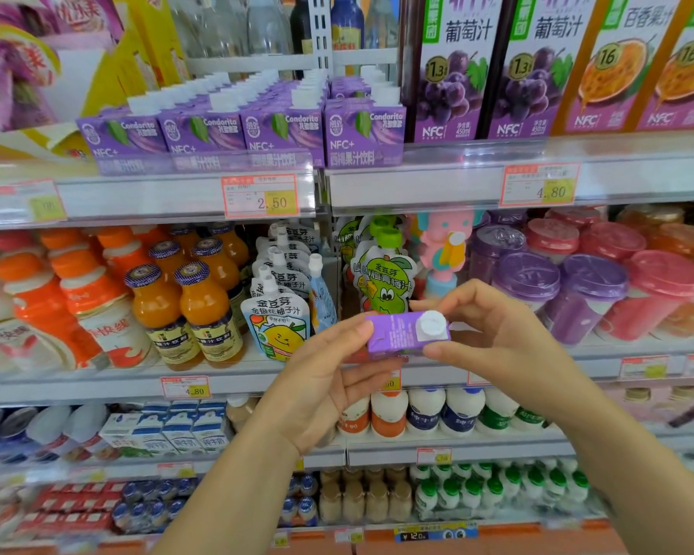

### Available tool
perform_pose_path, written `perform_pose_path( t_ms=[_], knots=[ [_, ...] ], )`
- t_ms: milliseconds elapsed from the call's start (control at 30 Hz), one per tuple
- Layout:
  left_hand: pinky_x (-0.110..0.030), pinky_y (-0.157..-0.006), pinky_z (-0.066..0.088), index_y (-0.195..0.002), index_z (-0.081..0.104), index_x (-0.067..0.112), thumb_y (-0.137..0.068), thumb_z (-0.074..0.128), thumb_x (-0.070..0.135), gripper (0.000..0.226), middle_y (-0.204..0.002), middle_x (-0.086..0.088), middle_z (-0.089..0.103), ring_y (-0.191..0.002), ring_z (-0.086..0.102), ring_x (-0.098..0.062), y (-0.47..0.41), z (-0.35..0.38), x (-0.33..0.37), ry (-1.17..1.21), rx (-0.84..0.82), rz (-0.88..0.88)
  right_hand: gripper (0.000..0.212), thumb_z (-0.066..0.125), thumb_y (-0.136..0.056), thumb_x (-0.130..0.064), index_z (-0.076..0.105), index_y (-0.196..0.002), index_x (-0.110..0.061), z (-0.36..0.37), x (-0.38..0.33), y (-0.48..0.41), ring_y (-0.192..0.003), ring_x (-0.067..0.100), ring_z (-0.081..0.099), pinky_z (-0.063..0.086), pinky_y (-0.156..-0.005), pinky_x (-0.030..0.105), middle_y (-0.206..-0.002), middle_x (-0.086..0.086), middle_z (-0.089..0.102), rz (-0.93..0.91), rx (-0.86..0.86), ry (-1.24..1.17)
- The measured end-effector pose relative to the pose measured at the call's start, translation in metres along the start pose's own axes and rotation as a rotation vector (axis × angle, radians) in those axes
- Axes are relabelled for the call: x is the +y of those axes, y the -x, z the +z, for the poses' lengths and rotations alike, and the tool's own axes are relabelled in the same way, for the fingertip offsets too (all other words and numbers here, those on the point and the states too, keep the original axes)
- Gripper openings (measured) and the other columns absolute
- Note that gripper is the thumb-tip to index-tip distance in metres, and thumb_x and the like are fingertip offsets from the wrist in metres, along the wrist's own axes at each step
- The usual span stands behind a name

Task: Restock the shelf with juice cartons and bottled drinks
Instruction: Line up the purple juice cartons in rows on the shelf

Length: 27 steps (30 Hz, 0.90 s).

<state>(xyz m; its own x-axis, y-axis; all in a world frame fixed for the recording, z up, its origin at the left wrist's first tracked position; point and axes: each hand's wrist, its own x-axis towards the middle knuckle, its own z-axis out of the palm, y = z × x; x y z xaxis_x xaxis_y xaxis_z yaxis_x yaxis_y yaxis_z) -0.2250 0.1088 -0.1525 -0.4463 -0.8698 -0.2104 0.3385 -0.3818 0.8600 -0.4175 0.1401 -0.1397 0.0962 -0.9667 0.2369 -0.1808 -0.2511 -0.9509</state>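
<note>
Before the shelf edge (97, 384), a purple carton (393, 334)
left hand (321, 378) and right hand (497, 338) pinch it (white cap (431, 324) showing)

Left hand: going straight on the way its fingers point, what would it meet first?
Likely the green pouch standing behind the purple carton that the left hand holds, though depth is unclear.

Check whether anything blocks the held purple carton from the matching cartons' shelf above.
Nothing in the open air. Left hand and right hand hold the purple carton below the upper shelf, whose front edge matching cartons fill.
</note>
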Motion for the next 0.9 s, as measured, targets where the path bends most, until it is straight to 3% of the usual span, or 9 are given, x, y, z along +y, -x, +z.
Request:
perform_pose_path(
  t_ms=[200, 300, 367, 433, 533, 667, 767, 833, 900],
  knots=[
    [-0.030, -0.075, 0.059, -0.114, 0.062, 0.019, -0.073, 0.059, 0.029, 0.042, -0.099, -0.006, 0.074, -0.086, 0.072, -0.021, 0.004, 0.003, 0.011, -0.148, -0.038, 0.085, 0.024, 0.072, -0.069, -0.022, 0.067, -0.092, -0.021, -0.002, -0.013, -0.002, -0.099, 0.013, 0.067, 0.057, -0.078, 0.026, -0.105, -0.002, 0.072, -0.058, 0.012, 0.047],
    [-0.030, -0.083, 0.057, -0.113, 0.063, 0.028, -0.076, 0.056, 0.044, 0.041, -0.105, 0.004, 0.073, -0.096, 0.069, -0.011, 0.009, 0.006, 0.030, -0.521, -0.044, 0.168, 0.023, 0.071, -0.067, -0.031, 0.068, -0.089, -0.025, -0.006, -0.031, -0.009, -0.088, 0.016, 0.069, 0.057, -0.076, 0.027, -0.093, -0.002, 0.073, -0.088, 0.025, 0.120],
    [-0.018, -0.086, 0.050, -0.112, 0.062, 0.038, -0.073, 0.058, 0.054, 0.042, -0.108, 0.017, 0.069, -0.100, 0.062, 0.005, 0.011, 0.008, 0.049, -0.849, -0.014, 0.337, 0.022, 0.071, -0.070, -0.032, 0.069, -0.090, -0.023, -0.010, -0.045, -0.016, -0.085, 0.022, 0.068, 0.057, -0.079, 0.032, -0.089, 0.000, 0.073, -0.115, 0.027, 0.172],
    [-0.005, -0.084, 0.042, -0.113, 0.060, 0.043, -0.077, 0.063, 0.052, 0.038, -0.107, 0.026, 0.064, -0.101, 0.054, 0.015, 0.013, 0.015, 0.067, -1.127, 0.026, 0.514, 0.016, 0.071, -0.077, -0.030, 0.069, -0.091, -0.022, -0.011, -0.061, -0.025, -0.084, 0.022, 0.068, 0.055, -0.081, 0.033, -0.089, -0.004, 0.073, -0.146, 0.005, 0.239],
    [-0.002, -0.083, 0.035, -0.123, 0.059, 0.037, -0.082, 0.065, 0.043, 0.041, -0.106, 0.027, 0.058, -0.099, 0.050, 0.014, 0.013, 0.027, 0.094, -1.408, -0.003, 0.740, 0.011, 0.068, -0.083, -0.026, 0.069, -0.093, -0.021, -0.012, -0.088, -0.039, -0.082, 0.020, 0.067, 0.052, -0.076, 0.028, -0.087, -0.009, 0.072, -0.204, -0.033, 0.311],
    [-0.004, -0.081, 0.035, -0.125, 0.058, 0.036, -0.082, 0.064, 0.044, 0.044, -0.104, 0.027, 0.056, -0.096, 0.051, 0.011, 0.012, 0.033, 0.134, -1.460, 0.021, 0.899, 0.023, 0.065, -0.078, -0.036, 0.069, -0.096, -0.022, -0.015, -0.125, -0.059, -0.080, 0.002, 0.067, 0.049, -0.074, 0.011, -0.085, -0.011, 0.072, -0.357, -0.033, 0.410],
    [-0.001, -0.084, 0.034, -0.116, 0.054, 0.045, -0.076, 0.056, 0.053, 0.042, -0.108, 0.029, 0.054, -0.099, 0.050, 0.013, 0.010, 0.031, 0.162, -1.394, 0.106, 0.959, 0.020, 0.068, -0.086, -0.030, 0.066, -0.105, -0.026, -0.031, -0.148, -0.077, -0.095, -0.006, 0.060, 0.041, -0.083, 0.004, -0.100, -0.019, 0.066, -0.547, 0.124, 0.592],
    [0.001, -0.083, 0.033, -0.111, 0.049, 0.049, -0.075, 0.057, 0.052, 0.037, -0.108, 0.035, 0.049, -0.099, 0.048, 0.017, 0.005, 0.029, 0.179, -1.327, 0.187, 0.990, 0.033, 0.062, -0.086, -0.036, 0.063, -0.116, -0.023, -0.043, -0.161, -0.090, -0.111, 0.000, 0.051, 0.032, -0.095, 0.005, -0.113, -0.013, 0.061, -0.698, 0.257, 0.844],
    [0.000, -0.080, 0.034, -0.115, 0.053, 0.044, -0.082, 0.063, 0.041, 0.035, -0.105, 0.035, 0.048, -0.096, 0.050, 0.012, -0.007, 0.030, 0.196, -1.249, 0.275, 1.000, 0.043, 0.062, -0.084, -0.037, 0.061, -0.123, -0.018, -0.053, -0.169, -0.107, -0.123, 0.014, 0.045, 0.026, -0.105, 0.018, -0.127, -0.001, 0.056, -0.773, 0.355, 1.051]
  ],
)
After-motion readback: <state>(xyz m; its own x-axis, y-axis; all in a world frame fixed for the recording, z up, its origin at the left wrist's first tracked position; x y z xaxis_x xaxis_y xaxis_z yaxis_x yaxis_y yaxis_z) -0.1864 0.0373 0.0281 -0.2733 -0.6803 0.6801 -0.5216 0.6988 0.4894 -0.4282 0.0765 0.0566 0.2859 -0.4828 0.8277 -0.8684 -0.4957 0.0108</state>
